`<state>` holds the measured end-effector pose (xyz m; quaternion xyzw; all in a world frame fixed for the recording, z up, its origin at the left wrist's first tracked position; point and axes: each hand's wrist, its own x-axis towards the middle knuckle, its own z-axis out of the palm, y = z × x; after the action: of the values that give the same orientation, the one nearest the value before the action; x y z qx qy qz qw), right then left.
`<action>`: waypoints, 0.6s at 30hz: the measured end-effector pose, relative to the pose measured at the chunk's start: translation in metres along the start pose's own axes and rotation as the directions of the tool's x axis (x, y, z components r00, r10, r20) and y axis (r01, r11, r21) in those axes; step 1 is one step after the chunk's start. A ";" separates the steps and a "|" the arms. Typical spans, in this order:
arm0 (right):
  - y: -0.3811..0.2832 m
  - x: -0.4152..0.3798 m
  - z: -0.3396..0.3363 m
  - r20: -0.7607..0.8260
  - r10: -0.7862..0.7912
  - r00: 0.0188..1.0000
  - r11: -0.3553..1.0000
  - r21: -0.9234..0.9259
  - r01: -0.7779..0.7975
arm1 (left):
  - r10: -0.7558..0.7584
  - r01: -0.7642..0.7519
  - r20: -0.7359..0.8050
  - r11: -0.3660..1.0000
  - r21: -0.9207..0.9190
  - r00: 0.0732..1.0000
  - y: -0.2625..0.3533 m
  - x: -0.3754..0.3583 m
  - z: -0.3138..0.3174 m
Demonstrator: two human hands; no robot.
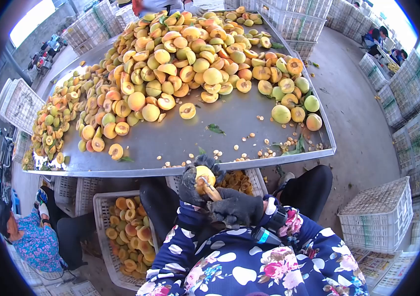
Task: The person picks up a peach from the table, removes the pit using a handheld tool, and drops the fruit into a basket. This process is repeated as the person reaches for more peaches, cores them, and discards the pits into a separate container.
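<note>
My left hand (191,185), in a dark, dirty glove, is closed around a yellow peach half (204,173) just off the table's near edge. In my right hand (238,207), gloved alike, is a small tool with a wooden handle (212,192); its tip meets the peach's cut face and is partly hidden. Beyond both hands, a metal table (170,140) bears a big heap of halved peaches (185,59). Loose pits (236,147) and some leaves (215,129) lie along its near side.
A white crate (99,217) of peach halves stands left of my legs. Another crate (258,181) with peach pieces is under the table edge. A co-worker (37,239) sits at left; another person (165,6) is across the table. An upturned crate (375,217) stands at right.
</note>
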<state>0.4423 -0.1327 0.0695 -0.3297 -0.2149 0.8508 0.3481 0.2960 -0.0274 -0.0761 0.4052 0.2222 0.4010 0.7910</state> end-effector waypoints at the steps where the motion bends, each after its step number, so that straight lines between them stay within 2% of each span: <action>1: 0.000 0.000 0.003 0.011 -0.003 1.000 0.998 0.060 0.002 | 0.026 -0.027 0.021 0.999 0.041 0.999 -0.014 0.000 -0.013; 2: 0.001 0.001 0.006 0.022 -0.006 1.000 0.993 0.120 0.004 | 0.042 -0.044 0.030 0.997 0.067 0.999 -0.019 0.000 -0.021; 5: 0.021 0.010 0.001 0.097 -0.161 0.982 0.979 0.141 0.146 | 0.078 -0.101 -0.120 0.975 -0.198 0.990 0.043 -0.004 0.064; 6: 0.020 0.009 0.005 0.078 -0.134 0.988 0.969 0.217 0.115 | 0.081 -0.127 -0.170 0.951 -0.282 0.982 0.050 -0.004 0.074; 8: 0.016 0.005 0.015 0.049 -0.074 0.996 0.930 0.365 0.052 | 0.107 -0.157 -0.229 0.964 -0.212 0.967 0.025 0.001 0.050; 10: 0.020 0.006 0.015 0.068 -0.100 0.993 0.921 0.383 0.066 | 0.180 -0.199 -0.238 0.979 -0.055 0.954 -0.003 0.004 0.024; 12: 0.022 0.007 0.016 0.074 -0.109 0.991 0.916 0.394 0.072 | 0.288 -0.256 -0.175 0.948 0.187 0.941 -0.010 0.004 0.016; 15: 0.022 0.007 0.021 0.045 -0.101 0.994 0.906 0.417 0.073 | 0.136 -0.154 -0.158 0.982 -0.108 0.978 0.016 0.000 0.032; 18: 0.023 0.008 0.030 0.024 -0.125 0.992 0.870 0.483 0.098 | -0.003 -0.035 -0.100 0.923 -0.383 0.995 0.053 -0.006 0.057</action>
<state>0.4066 -0.1458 0.0731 -0.1967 -0.0250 0.8646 0.4617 0.3067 -0.0400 -0.0002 0.2236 0.1747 0.4627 0.8399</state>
